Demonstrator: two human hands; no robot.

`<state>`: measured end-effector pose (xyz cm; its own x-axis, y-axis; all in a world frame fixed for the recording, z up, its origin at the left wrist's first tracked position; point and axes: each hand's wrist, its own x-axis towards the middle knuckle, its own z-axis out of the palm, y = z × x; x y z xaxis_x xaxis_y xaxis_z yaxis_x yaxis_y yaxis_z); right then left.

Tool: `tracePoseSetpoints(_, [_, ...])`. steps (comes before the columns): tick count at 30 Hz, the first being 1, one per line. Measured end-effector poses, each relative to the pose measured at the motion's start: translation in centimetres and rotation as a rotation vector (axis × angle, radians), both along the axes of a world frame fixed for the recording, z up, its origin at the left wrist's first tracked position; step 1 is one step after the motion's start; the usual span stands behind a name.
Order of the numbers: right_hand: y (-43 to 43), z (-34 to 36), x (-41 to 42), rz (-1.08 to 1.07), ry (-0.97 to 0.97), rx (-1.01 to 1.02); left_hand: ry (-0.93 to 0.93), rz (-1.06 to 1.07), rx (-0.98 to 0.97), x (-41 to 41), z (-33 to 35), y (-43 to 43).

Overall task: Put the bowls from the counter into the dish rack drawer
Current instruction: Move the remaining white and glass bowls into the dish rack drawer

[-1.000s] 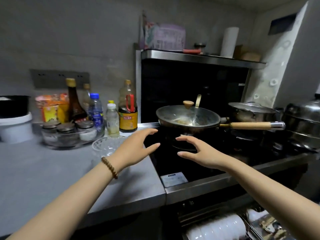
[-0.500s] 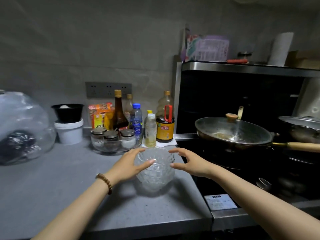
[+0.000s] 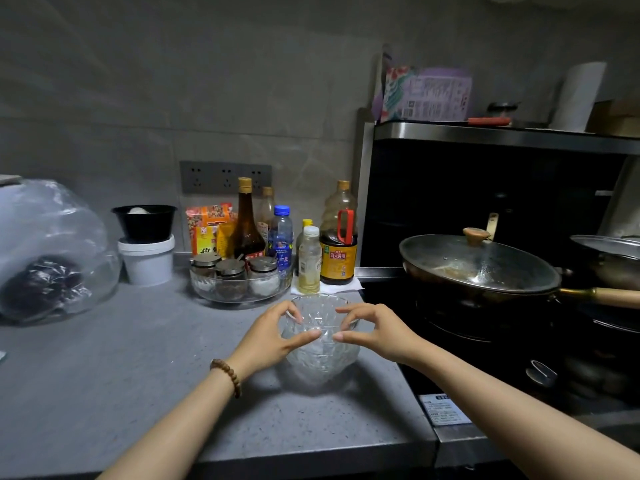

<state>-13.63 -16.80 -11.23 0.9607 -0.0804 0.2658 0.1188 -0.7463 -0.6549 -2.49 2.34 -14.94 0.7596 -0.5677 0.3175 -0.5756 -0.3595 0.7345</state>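
The task is at its opening: the glass bowls [image 3: 320, 344], cut-pattern and clear, sit on the grey counter [image 3: 138, 375] near its right edge, just beside the dark stove [image 3: 450, 341], and nothing has gone to the dish rack drawer as far as this view shows; the drawer itself is out of sight. They look like a nested stack rather than a single bowl, though the clear glass makes it impossible to count them. The left grip [image 3: 270, 337], with a bead bracelet [image 3: 228, 374] at its wrist, is clamped on the left side of the rim, fingers curved over the far edge and thumb along the near edge. The right grip [image 3: 377, 332] clasps the right side the same way, and the two thumbs almost meet at the front of the rim. The base seems to rest on the counter, so I judge the lift has not begun. What is left is the whole carry: raising the bowls, turning toward the drawer and setting them in. Behind the bowls stand a tray of spice jars [image 3: 239, 289] and a soy sauce bottle [image 3: 339, 251], close enough to matter on the way up. Half a second ago both hands only flanked the bowls with straighter fingers; now they have closed on the rim. A second ago the view faced the lidded pan [image 3: 478, 261], with part of the drawer visible below.
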Motion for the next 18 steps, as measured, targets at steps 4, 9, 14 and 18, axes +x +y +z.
tracePoseSetpoints(4, [0.1, 1.2, -0.6, 0.023, -0.026, 0.066, 0.008, -0.021, -0.102, -0.3, 1.2, -0.5])
tracePoseSetpoints(9, [-1.4, 3.6, -3.0, 0.033, -0.09, 0.147, 0.059, -0.107, -0.222, -2.3, 4.0, -2.5])
tracePoseSetpoints(14, [-3.8, 5.3, -7.2, 0.039, -0.155, 0.33, 0.17, -0.23, -0.326, -6.1, 6.1, -6.6])
tracePoseSetpoints(18, [-6.5, 5.3, -11.5, -0.006, -0.219, 0.426, 0.321, -0.301, -0.351, -9.7, 5.9, -11.4])
